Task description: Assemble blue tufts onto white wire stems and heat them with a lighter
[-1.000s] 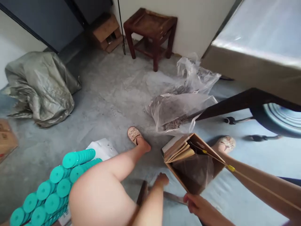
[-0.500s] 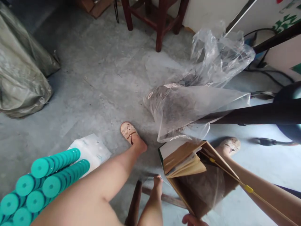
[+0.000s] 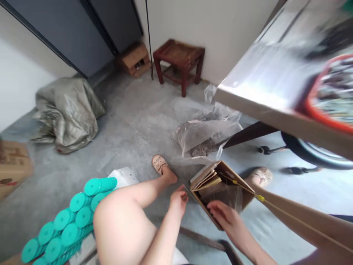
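My left hand (image 3: 178, 200) is beside the left side of an open cardboard box (image 3: 205, 211), its fingers curled together. A thin pale line runs near its fingertips; whether they pinch anything is too small to make out. My right hand (image 3: 224, 215) is over the box's near edge, its fingers loosely stretched out towards the opening, with nothing visible in them. Brown cardboard pieces (image 3: 205, 180) stand at the box's far left side, and clear plastic film (image 3: 227, 195) shows inside. A yellow cord (image 3: 286, 219) passes over the box to the lower right.
Stacked turquoise spools (image 3: 63, 219) are at the lower left. A clear plastic bag (image 3: 204, 132) with dark contents lies beyond the box. A table (image 3: 256, 81) bearing a red-rimmed basket (image 3: 311, 99) juts in from the right. Farther off are a wooden stool (image 3: 179, 53) and a grey-green sack (image 3: 71, 110).
The view has tilted up, bringing in the tabletop and the wall. My left hand has come up beside the box, and my right hand has risen from its near edge towards the opening.
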Demonstrator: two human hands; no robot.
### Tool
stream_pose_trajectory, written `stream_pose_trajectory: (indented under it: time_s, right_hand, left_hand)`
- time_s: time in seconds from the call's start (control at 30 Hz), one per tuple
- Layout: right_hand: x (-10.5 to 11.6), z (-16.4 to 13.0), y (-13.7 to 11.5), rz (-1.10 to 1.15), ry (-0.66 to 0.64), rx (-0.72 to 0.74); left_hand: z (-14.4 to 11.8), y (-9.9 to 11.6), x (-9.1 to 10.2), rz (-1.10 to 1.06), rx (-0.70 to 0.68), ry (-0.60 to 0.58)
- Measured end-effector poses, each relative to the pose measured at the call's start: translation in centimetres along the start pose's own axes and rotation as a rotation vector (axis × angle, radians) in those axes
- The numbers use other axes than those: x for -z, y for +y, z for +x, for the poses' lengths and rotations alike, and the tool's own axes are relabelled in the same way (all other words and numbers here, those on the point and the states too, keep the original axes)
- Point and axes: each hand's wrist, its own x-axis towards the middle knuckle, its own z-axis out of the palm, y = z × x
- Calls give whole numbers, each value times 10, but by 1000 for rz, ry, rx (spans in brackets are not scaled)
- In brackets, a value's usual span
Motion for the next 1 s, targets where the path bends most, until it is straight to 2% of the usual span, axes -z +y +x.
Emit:
stream_pose_trajectory:
  time_s: [0.03,0.1,0.13,0.17,0.23,0.3,0.43,0.5,0.57,0.67,0.73,0.8,0.87,0.93,1.0]
  right_hand:
    - [9,0,-15,44,62,50]
    - [23,-10,-41,128,106,142]
    - [27,-18,-52,169,98,183]
    - [29,-30,-62,211,78,222]
    - [25,-55,-76,299,50,289]
    - [15,-81,-85,343,95,359]
    - [1,-116,-90,192,368,526]
    - [2,-122,-92,145,449,544]
    - [7,-123,-95,247,437,469]
    - [13,-122,-101,579,293,268]
    - [14,-122,-105,768,168,166]
    - [13,-125,-108,881,75,107]
    - [11,-127,-110,922,36,95]
    - [10,-129,-111,904,46,117]
    - [11,-130,-110,864,67,154]
  left_hand:
    - [-22,4,1,-44,-9,-51]
    - [-69,13,5,-141,-35,-199]
    - [-92,15,7,-195,-44,-291]
    - [-113,16,8,-341,-10,-433]
    - [-147,12,7,-485,-5,-600]
    - [-169,2,4,-552,-4,-697]
    - [-187,-18,-3,-548,7,-784]
    - [-194,-21,-4,-446,-36,-784]
    - [-202,-20,-6,-209,-197,-737]
    - [-214,-15,-9,299,-602,-494]
    - [-219,-13,-13,573,-762,-291]
    - [-221,-11,-17,733,-790,-174]
    - [-222,-10,-19,772,-799,-148]
    - [-222,-8,-20,710,-787,-206]
    - [-223,-6,-19,557,-721,-316]
